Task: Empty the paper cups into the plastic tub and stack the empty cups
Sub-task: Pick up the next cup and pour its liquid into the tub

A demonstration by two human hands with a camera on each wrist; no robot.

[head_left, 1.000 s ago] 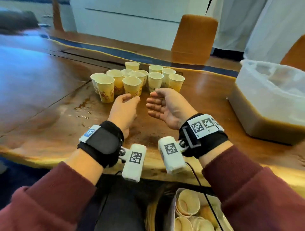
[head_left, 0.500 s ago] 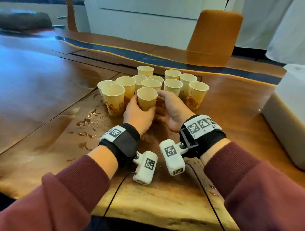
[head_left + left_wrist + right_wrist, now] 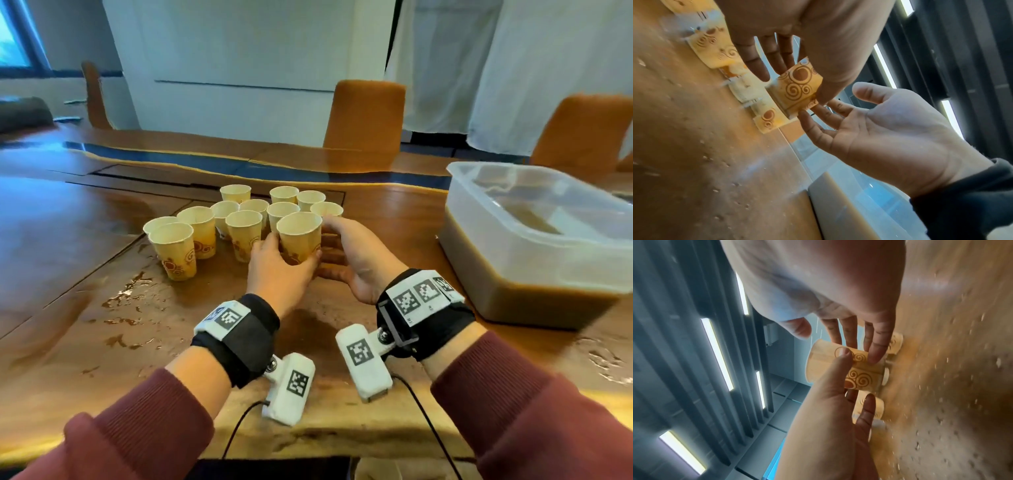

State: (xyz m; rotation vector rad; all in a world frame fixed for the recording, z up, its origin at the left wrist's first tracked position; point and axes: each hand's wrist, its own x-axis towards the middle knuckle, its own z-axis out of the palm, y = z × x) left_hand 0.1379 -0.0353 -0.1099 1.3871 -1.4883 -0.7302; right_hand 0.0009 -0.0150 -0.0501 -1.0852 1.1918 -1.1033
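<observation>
The wet wooden surface (image 3: 85, 329) carries the plastic tub (image 3: 534, 240) of brown liquid, right of the cluster of paper cups (image 3: 239, 219). The left hand (image 3: 281, 270) grips the nearest cup (image 3: 299, 236); the right hand (image 3: 356, 260), fingers wide, touches its side.

Cup cluster (image 3: 239, 219) on table (image 3: 68, 240), centre-far. Nearest cup (image 3: 299, 236) at cluster's near-right edge, betw. left hand (image 3: 279, 274) and right hand (image 3: 356, 260). Tub (image 3: 534, 240) on table, far right, well apart from cups. Chairs (image 3: 363, 116) behind table.
</observation>
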